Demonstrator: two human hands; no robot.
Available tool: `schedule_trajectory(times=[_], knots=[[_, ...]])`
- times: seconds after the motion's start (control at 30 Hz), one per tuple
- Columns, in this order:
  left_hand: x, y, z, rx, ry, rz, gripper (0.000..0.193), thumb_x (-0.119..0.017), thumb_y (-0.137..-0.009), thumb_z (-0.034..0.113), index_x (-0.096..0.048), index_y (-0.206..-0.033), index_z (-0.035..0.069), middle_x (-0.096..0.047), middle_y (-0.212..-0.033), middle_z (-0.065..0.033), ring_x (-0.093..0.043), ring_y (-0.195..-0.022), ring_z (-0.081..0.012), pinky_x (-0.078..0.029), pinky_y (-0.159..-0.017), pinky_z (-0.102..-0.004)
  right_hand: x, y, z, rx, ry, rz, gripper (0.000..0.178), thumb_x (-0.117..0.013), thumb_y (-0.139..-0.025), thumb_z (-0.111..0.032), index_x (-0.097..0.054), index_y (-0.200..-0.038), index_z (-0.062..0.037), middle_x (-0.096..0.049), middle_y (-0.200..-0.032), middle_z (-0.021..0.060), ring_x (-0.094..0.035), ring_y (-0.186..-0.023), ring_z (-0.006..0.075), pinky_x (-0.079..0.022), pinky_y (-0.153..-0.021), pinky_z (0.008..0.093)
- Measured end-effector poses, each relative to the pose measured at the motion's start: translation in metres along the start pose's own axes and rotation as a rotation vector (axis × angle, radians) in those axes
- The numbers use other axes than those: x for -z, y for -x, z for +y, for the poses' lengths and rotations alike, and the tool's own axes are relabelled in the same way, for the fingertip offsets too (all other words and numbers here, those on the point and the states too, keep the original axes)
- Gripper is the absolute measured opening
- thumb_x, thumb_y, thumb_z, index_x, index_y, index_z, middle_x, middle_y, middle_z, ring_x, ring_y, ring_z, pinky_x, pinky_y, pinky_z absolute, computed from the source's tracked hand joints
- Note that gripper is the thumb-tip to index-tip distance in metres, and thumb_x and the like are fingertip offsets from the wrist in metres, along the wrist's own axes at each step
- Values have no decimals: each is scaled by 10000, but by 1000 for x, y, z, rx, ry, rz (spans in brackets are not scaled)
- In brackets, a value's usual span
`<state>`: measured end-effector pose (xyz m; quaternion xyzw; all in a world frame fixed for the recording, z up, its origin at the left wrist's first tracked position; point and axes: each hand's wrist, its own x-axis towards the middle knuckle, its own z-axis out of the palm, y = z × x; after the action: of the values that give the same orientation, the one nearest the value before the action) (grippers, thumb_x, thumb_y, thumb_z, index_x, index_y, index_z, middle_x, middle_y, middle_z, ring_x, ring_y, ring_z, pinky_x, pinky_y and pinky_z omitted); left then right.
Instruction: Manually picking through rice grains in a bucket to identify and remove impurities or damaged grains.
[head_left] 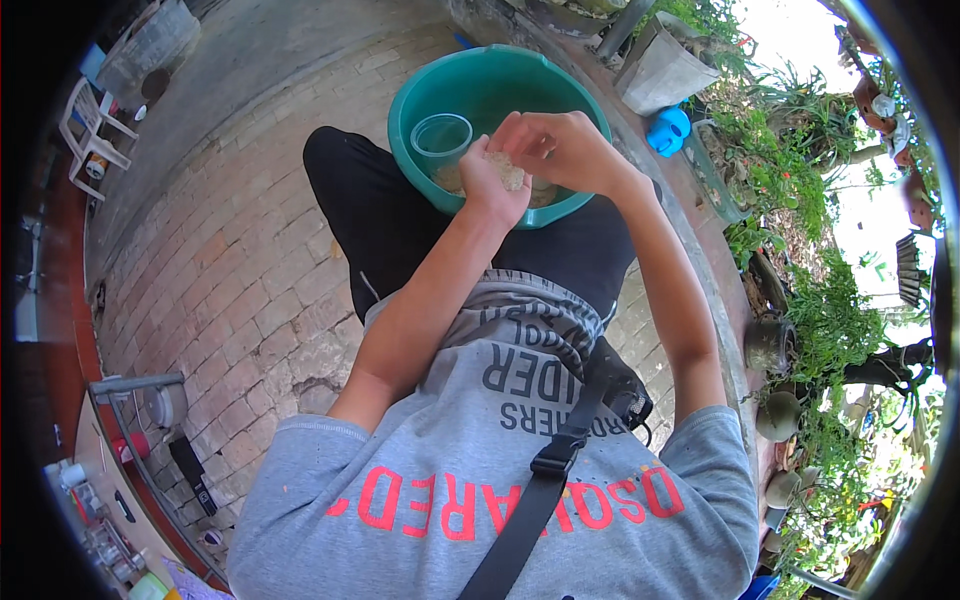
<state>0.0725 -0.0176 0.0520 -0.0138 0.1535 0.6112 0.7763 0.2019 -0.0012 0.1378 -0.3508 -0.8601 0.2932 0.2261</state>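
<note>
Left hand (484, 188) cupped pale bits (513, 177) over green basin (480, 80), right hand (570, 145) just right, fingers half-curled, couldn't tell if gripping.

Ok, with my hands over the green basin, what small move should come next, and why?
Perhaps lower your left hand slightly toward the green basin: it is palm up, holding some pale bits, with your right hand close beside it, so any that slip would likely have less far to fall.
</note>
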Motion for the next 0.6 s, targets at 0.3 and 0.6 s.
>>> schedule_trajectory(times=[0.3, 0.6], knots=[[-2, 0, 0, -22, 24, 119, 526, -215, -1082, 275, -664, -1256, 63, -695, -1210, -104, -626, -1164, -256, -464, -1069, -409, -1, -3, 1, -36, 74, -46, 185, -756, -844, -99, -720, -1020, -53, -756, -877, 61, -720, -779, 186, -578, -742, 315], [-1, 1, 1, -11, -5, 86, 529, -224, -1082, 283, -689, -1235, 82, -700, -1189, -93, -626, -1139, -251, -469, -1033, -390, -2, -3, -1, -13, 46, -33, 219, -753, -829, -25, -722, -1045, -52, -768, -922, 75, -745, -826, 183, -592, -759, 313]])
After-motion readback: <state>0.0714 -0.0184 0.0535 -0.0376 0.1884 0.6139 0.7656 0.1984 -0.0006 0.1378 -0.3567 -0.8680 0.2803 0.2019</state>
